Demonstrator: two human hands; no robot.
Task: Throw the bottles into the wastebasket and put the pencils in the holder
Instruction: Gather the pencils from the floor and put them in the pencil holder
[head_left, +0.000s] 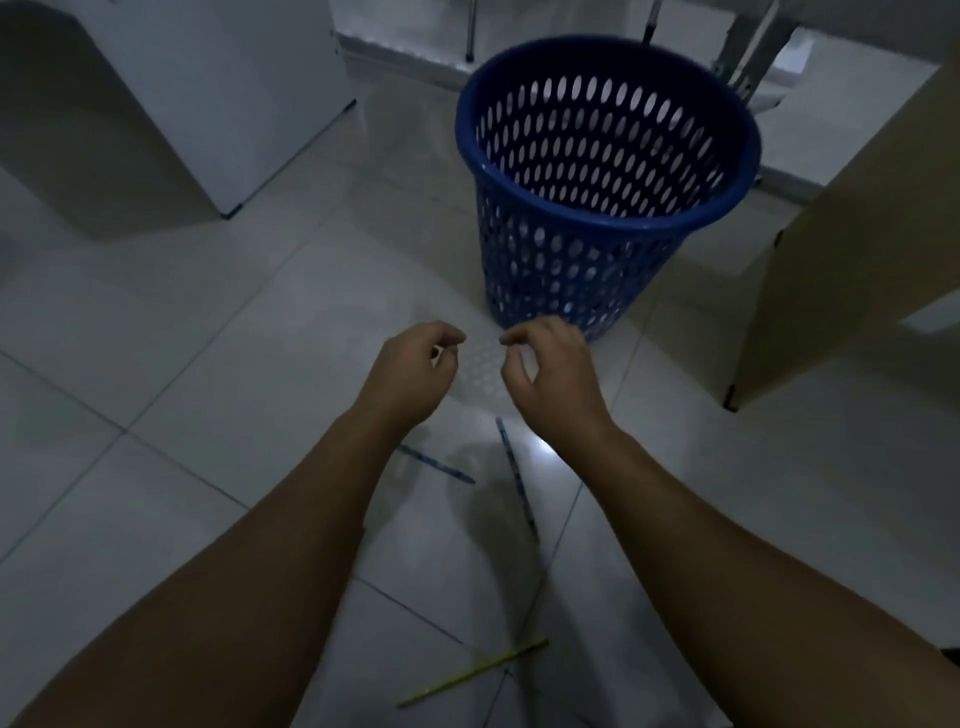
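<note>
- A white cabinet (218, 98) fills the upper left of the frame, its lower corner resting on the pale tiled floor (182, 332); no lettering shows on it.
- The left hand (410, 371) hovers a little left of centre, forearm running in from the lower left. Its fingers are loosely curled, thumb and fingertips close together but with a gap between them, and nothing can be seen in its grasp.
- Below the two hands, in the lower middle, a blue pencil (436, 464) lies on the floor, partly hidden by the left wrist, and a second blue pencil (517, 478) lies just to its right, pointing steeply down the frame. Any print on them is too blurred to read.
- Near the bottom centre a yellow pencil (472, 674) lies slanted across a tile joint, well apart from the blue ones.
- The right hand (553, 376) hangs just right of centre, near the left hand without touching it, fingers half curled and empty as far as can be seen.
- Above the hands, in the upper middle, a blue perforated wastebasket (602, 208) stands upright on the floor; no bottle can be made out inside, and no brand mark is visible.
- A tan wooden panel (852, 249) occupies the right edge, unmarked.
</note>
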